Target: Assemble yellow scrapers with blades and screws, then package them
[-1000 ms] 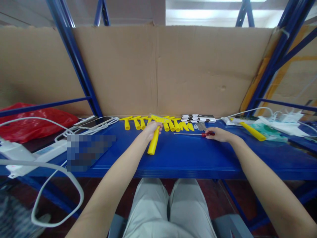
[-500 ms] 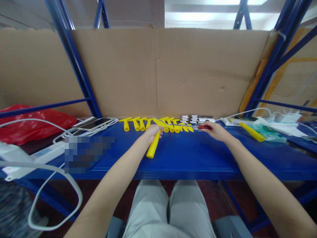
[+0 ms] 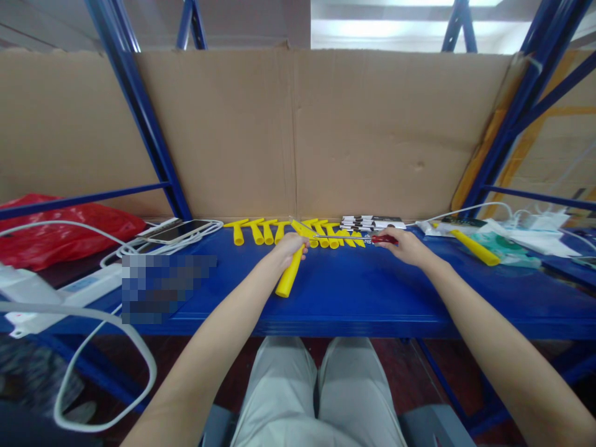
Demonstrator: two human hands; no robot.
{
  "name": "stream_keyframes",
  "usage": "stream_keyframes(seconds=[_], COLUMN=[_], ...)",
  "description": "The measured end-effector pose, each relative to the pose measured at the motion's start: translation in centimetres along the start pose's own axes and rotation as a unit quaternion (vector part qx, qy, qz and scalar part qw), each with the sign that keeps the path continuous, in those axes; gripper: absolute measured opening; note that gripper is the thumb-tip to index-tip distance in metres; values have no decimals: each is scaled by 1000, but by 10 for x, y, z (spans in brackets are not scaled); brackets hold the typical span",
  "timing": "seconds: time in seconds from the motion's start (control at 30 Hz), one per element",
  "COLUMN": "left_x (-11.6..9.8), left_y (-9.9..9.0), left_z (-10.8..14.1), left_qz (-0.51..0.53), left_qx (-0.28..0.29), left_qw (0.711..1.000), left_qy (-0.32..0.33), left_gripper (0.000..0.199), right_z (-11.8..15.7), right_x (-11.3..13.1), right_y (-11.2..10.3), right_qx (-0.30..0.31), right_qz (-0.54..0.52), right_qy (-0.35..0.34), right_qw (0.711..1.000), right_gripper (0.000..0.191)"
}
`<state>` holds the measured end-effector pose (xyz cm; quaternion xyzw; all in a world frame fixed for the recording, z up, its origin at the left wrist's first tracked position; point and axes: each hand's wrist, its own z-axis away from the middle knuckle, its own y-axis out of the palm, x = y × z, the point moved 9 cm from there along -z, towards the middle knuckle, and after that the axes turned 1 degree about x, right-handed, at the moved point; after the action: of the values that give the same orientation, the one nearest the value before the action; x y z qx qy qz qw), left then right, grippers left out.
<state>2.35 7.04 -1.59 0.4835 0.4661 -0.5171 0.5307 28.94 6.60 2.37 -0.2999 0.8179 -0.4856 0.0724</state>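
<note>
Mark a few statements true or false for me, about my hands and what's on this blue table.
1. The left hand grips a yellow tool. True.
2. The right hand holds scissors. False: it holds a red-handled screwdriver.
3. Yellow pieces lie in a row near the cardboard. True.
4. The red bag is on the right side. False: it is on the left.

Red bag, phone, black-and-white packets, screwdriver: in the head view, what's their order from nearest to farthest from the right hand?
1. Screwdriver, held in the right hand.
2. Black-and-white packets, just beyond, slightly left.
3. Phone, well to the left.
4. Red bag, at far left.
</note>
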Motion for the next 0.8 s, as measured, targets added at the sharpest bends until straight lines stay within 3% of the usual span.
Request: stream_keyframes(seconds=[0.53,0.8], left_x=[-3,-13], left_y=[1,-11], left_z=[4,10], left_qz=[-27,-125], left_qx=[-15,-64], left_qw=[1000,989], left_qy=[6,41], left_gripper=[22,27], right_z=[-1,1], right_x=[-2,29], right_y=[4,1], right_qx=[2,14], right_qz=[-2,98], right_qy=[-3,-49], right_qw=[1000,994], right_gripper=[21,27])
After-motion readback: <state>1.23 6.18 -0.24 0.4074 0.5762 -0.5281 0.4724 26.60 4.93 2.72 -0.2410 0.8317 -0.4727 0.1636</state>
